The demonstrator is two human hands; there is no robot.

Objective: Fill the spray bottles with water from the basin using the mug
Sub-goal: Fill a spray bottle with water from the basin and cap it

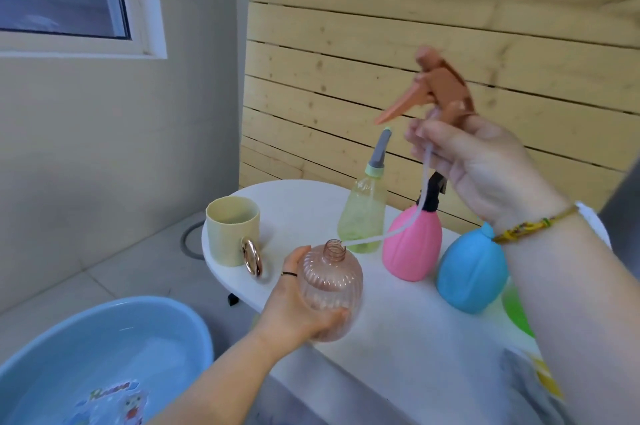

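Note:
My left hand (298,307) grips a clear pink ribbed spray bottle (332,289) with its neck uncapped, at the front of the white table (398,331). My right hand (485,165) holds the bottle's brown trigger head (440,85) raised above the table. Its white dip tube (408,220) hangs down, its tip just beside the bottle's mouth. A pale yellow mug (232,230) with a gold ring handle stands on the table's left end. The blue basin (104,362) with water sits on the floor at lower left.
Three capped spray bottles stand at the back of the table: a pale green one (363,213), a pink one (412,244) and a blue one (471,272). Part of a bright green object (516,314) shows behind my right forearm. A wooden slat wall rises behind.

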